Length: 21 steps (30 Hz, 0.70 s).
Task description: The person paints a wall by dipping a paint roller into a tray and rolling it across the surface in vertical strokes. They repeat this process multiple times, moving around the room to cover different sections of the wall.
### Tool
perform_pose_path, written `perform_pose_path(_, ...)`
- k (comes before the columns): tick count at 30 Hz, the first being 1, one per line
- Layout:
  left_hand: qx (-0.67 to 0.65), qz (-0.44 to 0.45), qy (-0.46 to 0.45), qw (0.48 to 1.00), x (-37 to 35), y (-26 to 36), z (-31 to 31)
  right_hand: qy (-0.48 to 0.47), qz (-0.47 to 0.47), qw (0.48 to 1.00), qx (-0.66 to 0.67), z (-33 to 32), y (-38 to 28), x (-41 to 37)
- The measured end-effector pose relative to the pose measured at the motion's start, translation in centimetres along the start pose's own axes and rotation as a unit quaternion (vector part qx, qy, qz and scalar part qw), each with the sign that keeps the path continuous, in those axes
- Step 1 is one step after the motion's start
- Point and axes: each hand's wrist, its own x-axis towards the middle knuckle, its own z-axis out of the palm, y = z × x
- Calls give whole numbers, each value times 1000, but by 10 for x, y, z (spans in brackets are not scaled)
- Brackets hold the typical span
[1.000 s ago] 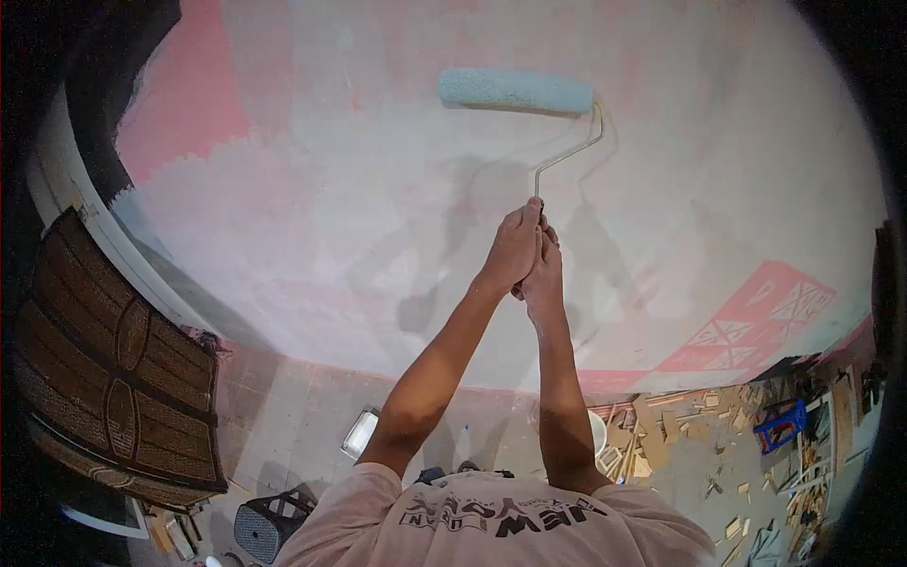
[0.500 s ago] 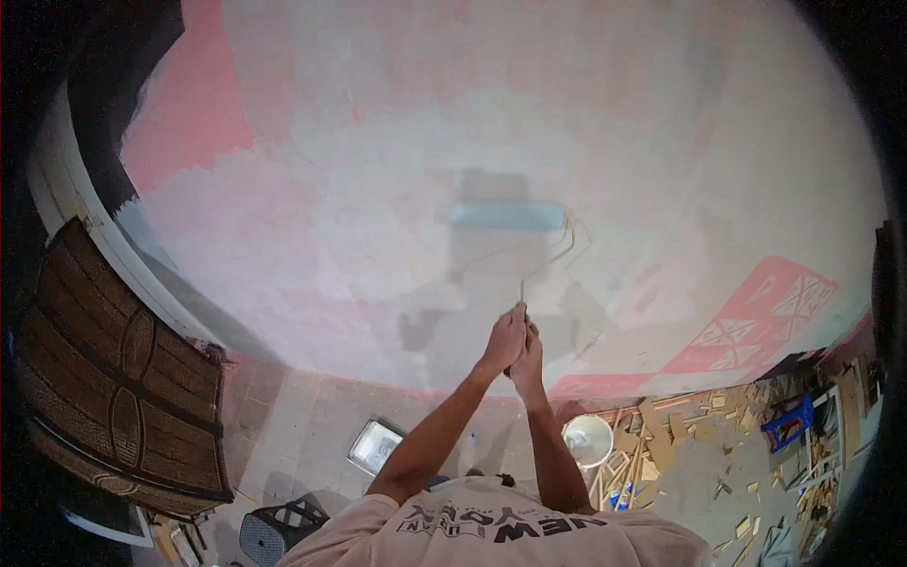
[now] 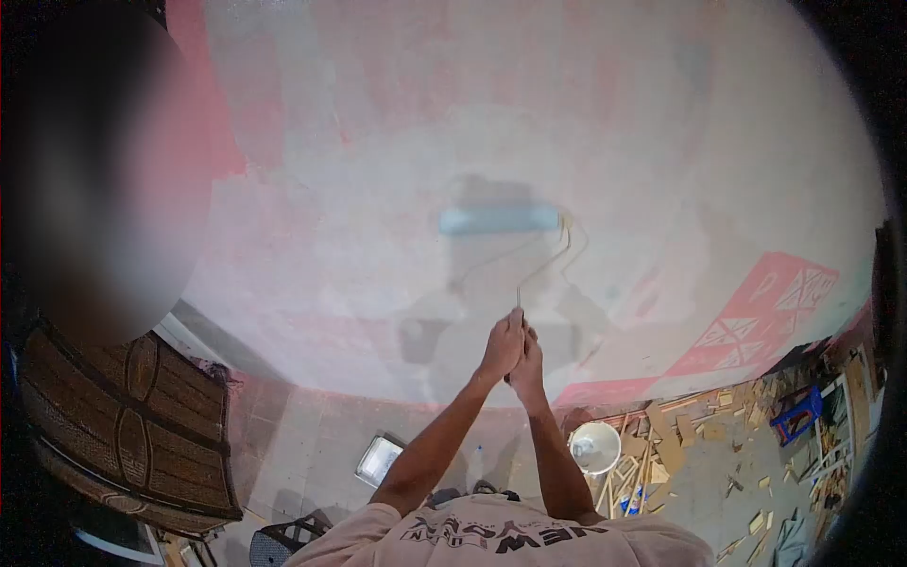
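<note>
Both my hands are wrapped around the handle of a paint roller, my left hand and my right hand pressed close together, fingers closed. Most of the handle is hidden inside them. Above the hands, its thin bent wire frame runs up to the right end of the pale blue roller sleeve, which lies level at the wall. The wall is streaked whitish over pink, and dark shadows of the roller and of my arms fall on it.
Down on the floor are a paint tray, a white bucket and scattered wood scraps. A blue plastic item lies farther right. At left stands a brown patterned door; a blurred oval covers the area above it.
The camera view has shifted slightly. The roller appears slightly lower and farther left, and its wire frame shows more sharply. A blurred oval now covers the upper left. Both hands keep their grip.
</note>
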Motion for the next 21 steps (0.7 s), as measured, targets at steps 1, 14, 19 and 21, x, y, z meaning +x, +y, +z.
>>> perform_pose_path(1,39,47,6,998,10,5,-2,-5,19,999,26,0,-15,10)
perform_pose_path(14,-54,112,-40,991,35,181,18,10,4,985,175,-43,-169,89)
perform_pose_path(19,-81,107,-70,989,0,155,79,46,-31,994,98,-106,-129,52)
perform_pose_path(21,-92,88,-91,988,-14,142,102,55,-17,996,63,-129,-121,31)
